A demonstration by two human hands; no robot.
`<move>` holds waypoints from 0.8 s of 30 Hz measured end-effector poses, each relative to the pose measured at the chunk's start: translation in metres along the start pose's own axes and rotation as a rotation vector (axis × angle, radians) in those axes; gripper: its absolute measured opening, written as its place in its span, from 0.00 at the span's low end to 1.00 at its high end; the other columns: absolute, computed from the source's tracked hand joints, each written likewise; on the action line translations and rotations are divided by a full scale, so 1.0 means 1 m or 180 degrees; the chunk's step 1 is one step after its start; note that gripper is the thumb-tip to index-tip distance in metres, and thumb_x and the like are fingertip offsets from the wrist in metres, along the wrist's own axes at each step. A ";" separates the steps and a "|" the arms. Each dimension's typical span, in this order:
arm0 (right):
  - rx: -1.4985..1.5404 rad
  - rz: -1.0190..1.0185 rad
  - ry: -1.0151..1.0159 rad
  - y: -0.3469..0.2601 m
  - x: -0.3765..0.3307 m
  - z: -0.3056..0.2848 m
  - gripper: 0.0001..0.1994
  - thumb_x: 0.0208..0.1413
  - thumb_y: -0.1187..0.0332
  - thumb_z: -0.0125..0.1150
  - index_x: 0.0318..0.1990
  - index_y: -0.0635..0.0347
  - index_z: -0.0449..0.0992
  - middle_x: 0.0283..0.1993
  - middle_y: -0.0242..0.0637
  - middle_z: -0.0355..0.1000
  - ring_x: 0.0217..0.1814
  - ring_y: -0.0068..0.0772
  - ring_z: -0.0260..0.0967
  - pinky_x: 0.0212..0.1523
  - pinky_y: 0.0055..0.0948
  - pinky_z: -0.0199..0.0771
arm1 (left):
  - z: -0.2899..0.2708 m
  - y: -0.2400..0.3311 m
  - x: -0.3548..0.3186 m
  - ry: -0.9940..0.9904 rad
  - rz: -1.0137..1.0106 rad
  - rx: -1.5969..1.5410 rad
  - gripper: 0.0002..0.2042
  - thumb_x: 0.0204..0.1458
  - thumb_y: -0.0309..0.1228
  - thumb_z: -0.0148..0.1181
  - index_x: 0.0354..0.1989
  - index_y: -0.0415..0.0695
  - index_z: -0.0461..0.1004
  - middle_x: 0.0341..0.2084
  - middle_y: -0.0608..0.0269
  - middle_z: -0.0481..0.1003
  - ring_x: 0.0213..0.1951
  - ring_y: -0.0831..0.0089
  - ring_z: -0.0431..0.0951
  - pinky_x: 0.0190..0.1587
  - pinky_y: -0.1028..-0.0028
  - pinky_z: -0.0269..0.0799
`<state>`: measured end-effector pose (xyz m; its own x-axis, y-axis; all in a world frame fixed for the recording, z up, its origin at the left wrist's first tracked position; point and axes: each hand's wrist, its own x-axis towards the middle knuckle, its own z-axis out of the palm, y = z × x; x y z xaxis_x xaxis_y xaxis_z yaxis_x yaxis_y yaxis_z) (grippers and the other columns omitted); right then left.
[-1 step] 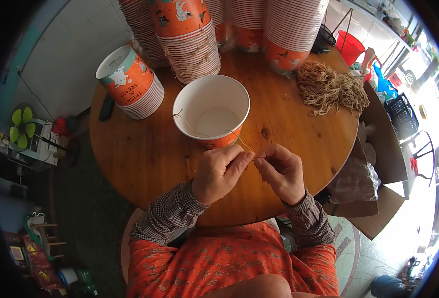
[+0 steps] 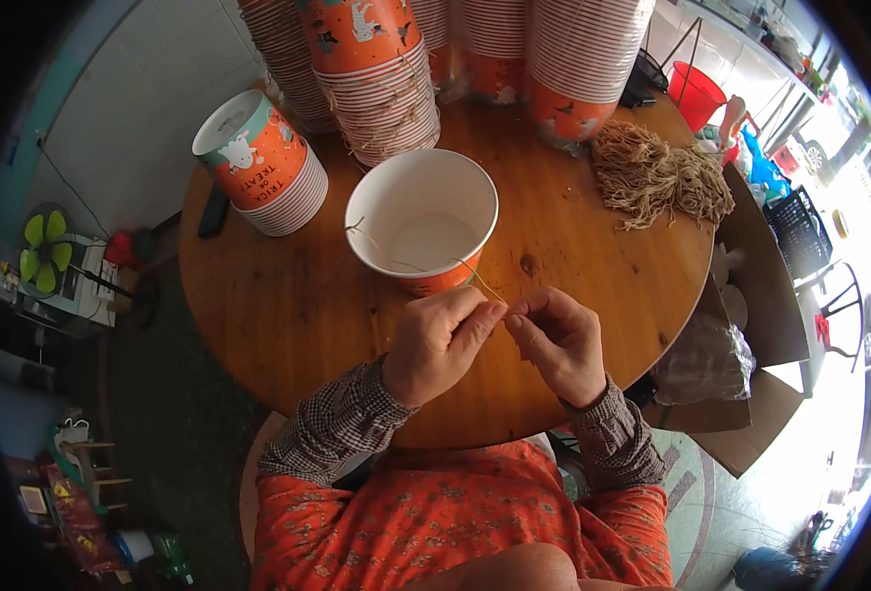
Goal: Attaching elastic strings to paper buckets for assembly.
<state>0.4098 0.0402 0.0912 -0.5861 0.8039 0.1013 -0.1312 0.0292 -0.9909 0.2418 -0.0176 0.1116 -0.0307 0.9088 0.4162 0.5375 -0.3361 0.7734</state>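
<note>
A paper bucket (image 2: 421, 212), white inside and orange outside, stands upright on the round wooden table just beyond my hands. A thin tan cord (image 2: 482, 279) runs through its near rim toward me. Another bit of that cord shows as a knot at the rim's left side, with a strand inside. My left hand (image 2: 442, 340) pinches the cord between thumb and fingers. Close beside it, nearly touching, my right hand (image 2: 558, 345) is also closed in a pinch on the cord. The cord's tip is hidden by the fingers.
A short stack of orange buckets (image 2: 268, 163) lies tilted at the left. Tall bucket stacks (image 2: 376, 98) line the far side. A bundle of tan cords (image 2: 657, 177) rests on the right of the table (image 2: 593, 256). An open cardboard box (image 2: 775, 325) stands beyond the right edge.
Almost nothing differs. Both hands hold the cord in the same pinch, and the whole view has shifted very slightly.
</note>
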 end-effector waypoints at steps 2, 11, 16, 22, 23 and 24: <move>-0.0279 -0.0038 0.0036 0.006 0.000 -0.001 0.04 0.57 0.75 0.61 0.37 0.64 0.72 0.28 0.23 0.68 0.28 0.08 0.61 0.28 0.13 0.63 | 0.001 0.001 0.001 0.0191 0.0326 0.0177 0.07 0.56 0.26 0.57 0.28 0.37 0.69 0.20 0.56 0.69 0.23 0.60 0.72 0.25 0.68 0.67; -0.0275 -0.0343 0.0152 0.003 0.011 -0.002 0.05 0.55 0.74 0.63 0.35 0.65 0.74 0.27 0.24 0.69 0.28 0.09 0.63 0.28 0.14 0.64 | 0.002 -0.006 0.003 0.0302 0.0687 0.0309 0.05 0.54 0.22 0.58 0.33 0.38 0.67 0.25 0.56 0.70 0.27 0.59 0.73 0.28 0.68 0.69; -0.0741 -0.0613 0.0190 0.002 0.028 -0.020 0.02 0.54 0.76 0.60 0.35 0.65 0.75 0.26 0.26 0.69 0.25 0.12 0.62 0.26 0.16 0.64 | 0.010 -0.009 0.008 0.0389 0.0478 0.0078 0.08 0.51 0.22 0.61 0.35 0.38 0.68 0.30 0.55 0.70 0.29 0.61 0.73 0.32 0.70 0.70; -0.0127 -0.0949 0.1303 -0.019 0.104 -0.096 0.05 0.59 0.71 0.57 0.34 0.65 0.74 0.21 0.26 0.65 0.19 0.13 0.59 0.17 0.17 0.57 | 0.014 -0.016 0.018 0.0460 0.1091 0.1197 0.16 0.44 0.20 0.65 0.42 0.38 0.69 0.39 0.54 0.70 0.38 0.57 0.73 0.41 0.65 0.71; -0.0133 -0.0985 0.1365 -0.018 0.113 -0.098 0.05 0.59 0.71 0.57 0.35 0.64 0.74 0.21 0.25 0.64 0.18 0.13 0.57 0.18 0.17 0.55 | 0.016 -0.017 0.022 0.0456 0.1140 0.1550 0.18 0.43 0.20 0.66 0.43 0.38 0.69 0.40 0.54 0.71 0.40 0.55 0.73 0.43 0.64 0.71; -0.0134 -0.1020 0.1425 -0.015 0.121 -0.098 0.06 0.59 0.70 0.58 0.36 0.64 0.75 0.20 0.24 0.63 0.18 0.13 0.55 0.19 0.16 0.53 | 0.018 -0.018 0.028 0.0477 0.0932 0.1770 0.18 0.42 0.20 0.66 0.44 0.37 0.69 0.40 0.53 0.70 0.42 0.55 0.72 0.43 0.63 0.70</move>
<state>0.4194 0.1955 0.1094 -0.1237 0.9247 0.3601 -0.2097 0.3304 -0.9203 0.2465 0.0183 0.1006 0.0878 0.7409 0.6659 0.8966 -0.3500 0.2712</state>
